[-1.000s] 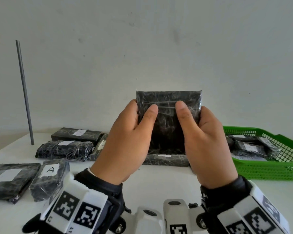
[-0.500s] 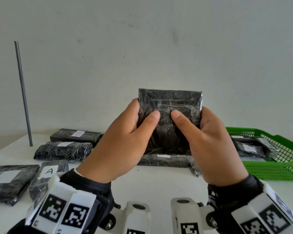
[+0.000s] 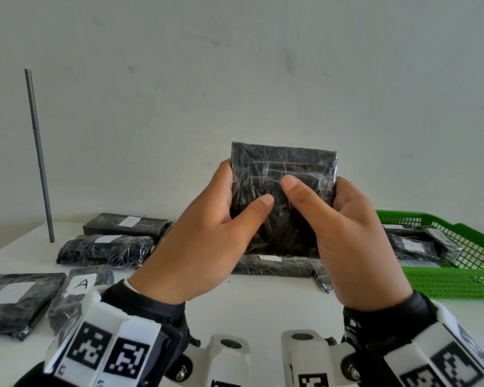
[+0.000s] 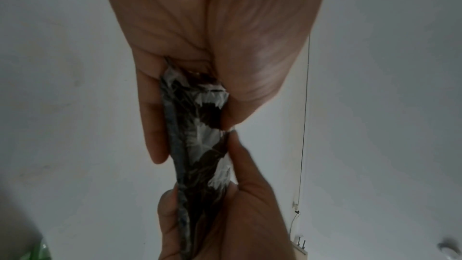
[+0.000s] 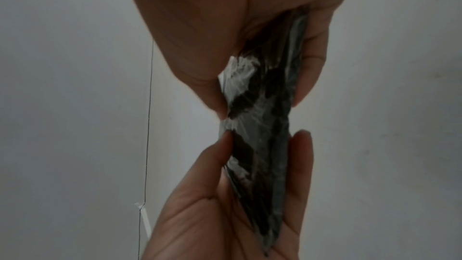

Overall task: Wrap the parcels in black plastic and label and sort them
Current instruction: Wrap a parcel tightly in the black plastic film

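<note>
- Holding a flat parcel [image 3: 284,174] wrapped in black plastic upright above the white table [image 3: 263,308], the left hand [image 3: 199,247] and the right hand [image 3: 352,247] grip its two side edges.
- The head view alone shows the parcel's broad crinkled face, with both thumbs laid across it, the right thumb higher than the left.
- Only the wrist views show the parcel edge-on: in the left wrist view it [image 4: 197,145] is a thin slab pinched between the left thumb and the fingers [image 4: 152,126] behind it.
- In the right wrist view the same slab [image 5: 265,118] sits between the right thumb and the right fingers [image 5: 310,62] curled against its back face.
- Both hands are partly closed round the parcel, neither flat nor fisted.
- Left of the held parcel, more black parcels lie on the table, one with a label marked A [image 3: 80,283].
- Right of the held parcel stands a green basket [image 3: 458,286] with wrapped parcels inside.
- Far left of the held parcel a grey rod [image 3: 38,152] stands upright.
</note>
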Tool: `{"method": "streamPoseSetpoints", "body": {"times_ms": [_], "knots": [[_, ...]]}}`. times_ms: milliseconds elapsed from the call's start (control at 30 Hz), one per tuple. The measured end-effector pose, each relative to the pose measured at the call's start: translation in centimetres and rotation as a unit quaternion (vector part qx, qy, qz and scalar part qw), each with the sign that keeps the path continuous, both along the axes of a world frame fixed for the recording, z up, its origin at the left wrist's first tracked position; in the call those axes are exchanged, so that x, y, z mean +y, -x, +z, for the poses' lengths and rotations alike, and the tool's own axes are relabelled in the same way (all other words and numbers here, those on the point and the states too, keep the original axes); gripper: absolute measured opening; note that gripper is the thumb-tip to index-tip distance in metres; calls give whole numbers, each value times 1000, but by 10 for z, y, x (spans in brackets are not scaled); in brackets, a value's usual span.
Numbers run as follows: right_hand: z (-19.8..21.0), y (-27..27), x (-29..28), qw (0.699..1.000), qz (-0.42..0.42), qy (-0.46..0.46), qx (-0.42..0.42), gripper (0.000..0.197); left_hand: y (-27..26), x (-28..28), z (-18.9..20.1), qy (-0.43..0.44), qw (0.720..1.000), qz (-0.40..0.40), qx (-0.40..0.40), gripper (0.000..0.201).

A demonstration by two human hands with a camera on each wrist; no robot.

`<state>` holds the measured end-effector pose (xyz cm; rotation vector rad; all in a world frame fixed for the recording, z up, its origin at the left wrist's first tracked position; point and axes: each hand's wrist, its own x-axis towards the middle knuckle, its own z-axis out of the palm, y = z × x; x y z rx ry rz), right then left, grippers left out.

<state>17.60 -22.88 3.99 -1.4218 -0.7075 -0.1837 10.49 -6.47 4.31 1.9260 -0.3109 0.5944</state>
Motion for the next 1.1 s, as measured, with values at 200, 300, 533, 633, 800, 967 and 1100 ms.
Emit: {"method": "streamPoseSetpoints", "body": {"times_ms": [200, 300, 533, 633, 800, 967, 1100], "knots": [[2, 2, 0, 999, 12, -14, 26, 36, -3, 1, 1, 11, 1000, 1, -2, 23], [2, 4, -1, 999, 9, 7, 34, 40, -1, 2, 1, 35, 999, -1, 15, 19], [3, 2, -4, 997, 45, -28, 46, 24, -1, 6, 1, 63, 998, 24, -5, 50], [4, 3, -1, 999, 37, -6, 20, 18, -3, 8, 0, 46, 998, 52, -10, 63], [2, 2, 0, 1000, 1, -6, 9, 17, -2, 1, 1, 59, 995, 60, -47, 33], [-1, 1, 4, 1000, -8, -10, 18, 13, -8, 1, -3, 36, 996, 53, -62, 55], [-2, 0, 6, 999, -17, -23, -17, 14, -13, 4, -7, 38, 998, 31, -39, 70]]}}
